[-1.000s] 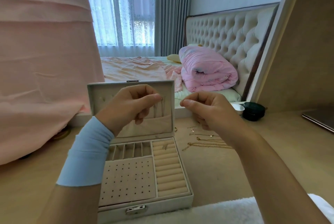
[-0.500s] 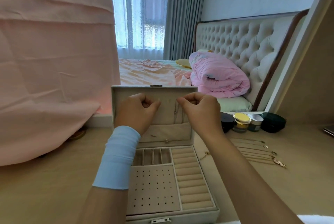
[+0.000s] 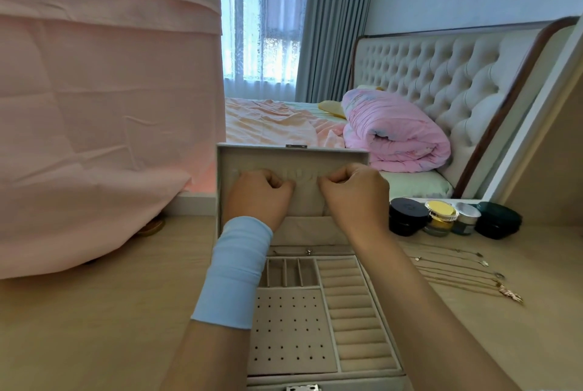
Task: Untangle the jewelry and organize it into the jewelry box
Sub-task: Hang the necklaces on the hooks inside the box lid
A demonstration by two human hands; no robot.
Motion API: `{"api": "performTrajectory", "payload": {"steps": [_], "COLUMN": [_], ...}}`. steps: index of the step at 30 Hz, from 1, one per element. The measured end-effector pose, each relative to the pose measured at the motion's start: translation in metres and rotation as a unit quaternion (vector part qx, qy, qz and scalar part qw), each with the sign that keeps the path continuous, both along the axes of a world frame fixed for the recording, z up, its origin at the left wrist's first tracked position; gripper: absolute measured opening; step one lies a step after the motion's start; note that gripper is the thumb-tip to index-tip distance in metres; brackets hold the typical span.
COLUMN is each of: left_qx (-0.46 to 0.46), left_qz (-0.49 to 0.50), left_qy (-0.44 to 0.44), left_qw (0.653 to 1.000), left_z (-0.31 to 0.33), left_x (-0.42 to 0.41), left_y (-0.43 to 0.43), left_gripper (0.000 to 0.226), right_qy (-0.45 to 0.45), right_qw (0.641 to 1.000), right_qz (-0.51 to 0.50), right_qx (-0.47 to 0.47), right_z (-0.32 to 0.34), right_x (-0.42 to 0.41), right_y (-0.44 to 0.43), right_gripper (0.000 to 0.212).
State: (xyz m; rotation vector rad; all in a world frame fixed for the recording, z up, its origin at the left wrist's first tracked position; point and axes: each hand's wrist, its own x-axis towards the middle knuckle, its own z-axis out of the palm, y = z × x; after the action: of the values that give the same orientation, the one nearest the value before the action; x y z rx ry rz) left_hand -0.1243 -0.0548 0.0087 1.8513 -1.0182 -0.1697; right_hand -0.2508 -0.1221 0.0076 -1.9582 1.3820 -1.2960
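Beige jewelry box (image 3: 291, 329) open, lid upright

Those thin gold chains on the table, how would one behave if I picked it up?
The chains look very fine, so probably floppy and light, drooping from wherever pinched. They lie close together on the table, so lifting one may snag a neighbour. Their small pendants would likely swing.
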Motion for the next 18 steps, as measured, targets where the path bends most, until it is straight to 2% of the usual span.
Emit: {"api": "performTrajectory", "payload": {"steps": [3,7,10,12,15,18], "left_qx": [0.051,0.106,0.155,0.197,0.242,0.242], "left_qz": [-0.058,-0.176,-0.250,-0.281,-0.300,-0.271], "left_qy": [0.013,0.032,0.032,-0.001,-0.034,-0.045], "left_qw": [0.997,0.978,0.955,0.939,0.922,0.931], "left_z": [0.001,0.005,0.004,0.003,0.006,0.011], "left_x": [0.004,-0.002,-0.006,-0.007,-0.006,-0.001], "left_y": [0.004,0.012,0.018,0.020,0.025,0.029], "left_gripper": [0.026,0.022,0.013,0.008,0.011,0.017], "right_qy": [0.028,-0.011,-0.138,-0.183,-0.170,-0.145], "right_qw": [0.998,0.983,0.925,0.887,0.886,0.911], "right_qz": [0.031,0.119,0.213,0.259,0.284,0.258], "right_qx": [0.047,0.140,0.282,0.336,0.325,0.288], "right_z": [-0.009,-0.015,-0.012,-0.009,-0.010,-0.007], "right_x": [-0.007,-0.012,-0.015,-0.018,-0.023,-0.030], "right_y": [0.005,0.016,0.030,0.036,0.035,0.030], "right_gripper": [0.011,0.017,0.027,0.029,0.023,0.020]}}
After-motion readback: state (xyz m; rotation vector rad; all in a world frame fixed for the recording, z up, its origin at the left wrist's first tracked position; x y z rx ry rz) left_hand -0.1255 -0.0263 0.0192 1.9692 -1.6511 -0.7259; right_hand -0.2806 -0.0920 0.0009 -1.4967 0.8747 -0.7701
